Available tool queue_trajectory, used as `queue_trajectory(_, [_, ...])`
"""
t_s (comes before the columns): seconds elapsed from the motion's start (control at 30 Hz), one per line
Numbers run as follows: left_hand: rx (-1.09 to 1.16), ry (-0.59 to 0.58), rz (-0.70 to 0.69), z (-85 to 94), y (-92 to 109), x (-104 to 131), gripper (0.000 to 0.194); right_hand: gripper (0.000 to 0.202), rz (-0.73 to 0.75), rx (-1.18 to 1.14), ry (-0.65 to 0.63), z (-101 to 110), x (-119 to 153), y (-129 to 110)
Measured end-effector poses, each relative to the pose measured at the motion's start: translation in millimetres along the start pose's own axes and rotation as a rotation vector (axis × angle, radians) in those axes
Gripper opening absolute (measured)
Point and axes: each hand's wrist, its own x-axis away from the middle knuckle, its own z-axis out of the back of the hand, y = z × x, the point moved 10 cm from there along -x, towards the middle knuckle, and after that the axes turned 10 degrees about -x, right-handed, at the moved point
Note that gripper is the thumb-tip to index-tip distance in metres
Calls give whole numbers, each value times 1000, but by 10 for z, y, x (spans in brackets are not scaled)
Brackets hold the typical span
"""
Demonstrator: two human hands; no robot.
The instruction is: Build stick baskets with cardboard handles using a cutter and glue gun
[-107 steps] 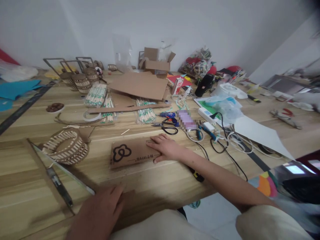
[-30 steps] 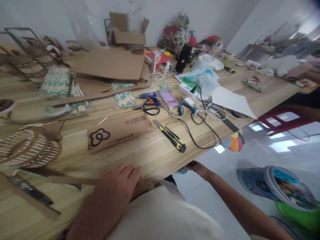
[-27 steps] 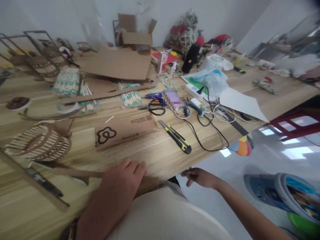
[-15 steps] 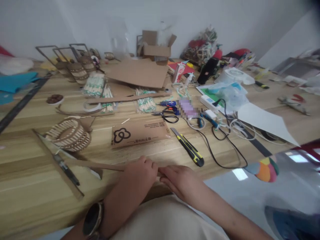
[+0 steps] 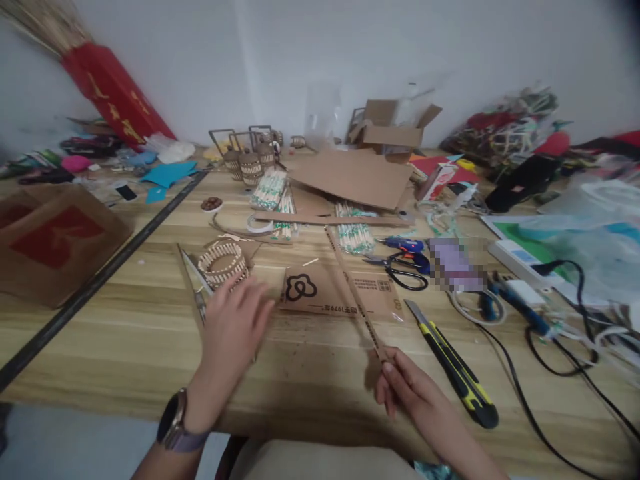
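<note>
Between thumb and fingers, my right hand (image 5: 407, 383) pinches the near end of a long thin cardboard strip (image 5: 353, 293), which slants up and left over a printed cardboard piece (image 5: 327, 291). My left hand (image 5: 235, 317) is spread, palm down, at the near side of a round basket-like ring (image 5: 220, 260) covered in short pale sticks. Whether its fingertips touch the ring cannot be made out. Partly behind that hand lie a ruler-like strip and a pen. A yellow and black utility knife (image 5: 457, 370) rests right of the printed piece.
Black scissors (image 5: 407, 270), a blue glue gun (image 5: 400, 244) and cables lie at the right. Farther back are bagged sticks (image 5: 354, 230), a cardboard sheet (image 5: 353, 177) and small lidded pots (image 5: 251, 167). A brown paper bag (image 5: 60, 240) stands left.
My hands have moved apart. The left has let go of the strip and opened near the ring; the right now holds the strip pointing away from me. The view has shifted left.
</note>
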Motion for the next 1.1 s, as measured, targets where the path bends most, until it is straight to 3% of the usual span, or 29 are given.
queue_trajectory(0.07, [12, 118, 177, 38, -472, -42, 34, 70, 0, -44, -19, -45, -77, -64])
queue_trajectory(0.17, [81, 109, 411, -109, -1052, -73, 64, 66, 2, -84, -60, -98, -250, -155])
queue_trajectory(0.27, [233, -30, 502, -412, -1348, -115, 90, 64, 50, -119, -61, -80, -495, -278])
queue_trajectory(0.33, [304, -53, 537, -540, -1464, -122, 102, 62, 79, -159, -49, -44, -680, -362])
queue_trajectory(0.47, [475, -36, 537, -731, -1566, -110, 117, 62, 131, -94, -73, -24, -1067, -547])
queue_trajectory(0.6, [572, -1, 540, -828, -1624, -81, 120, 42, 142, 59, -88, -14, -1416, -675])
queue_trajectory(0.77, [545, 11, 488, -793, -1605, -93, 113, 27, 185, 386, -58, 12, -1410, -764])
queue_trajectory(0.87, [530, -17, 455, -796, -1556, -99, 112, 48, 258, 566, 17, 50, -1183, -814])
queue_trajectory(0.97, [498, -45, 444, -808, -1510, -96, 113, 73, 364, 964, 62, 37, -1005, -840])
queue_trajectory(1.03, [469, -49, 439, -800, -1487, -95, 113, 87, 422, 1218, 43, 32, -994, -823])
queue_trajectory(1.1, [452, -57, 429, -793, -1465, -99, 113, 99, 430, 1315, -27, 68, -1073, -787])
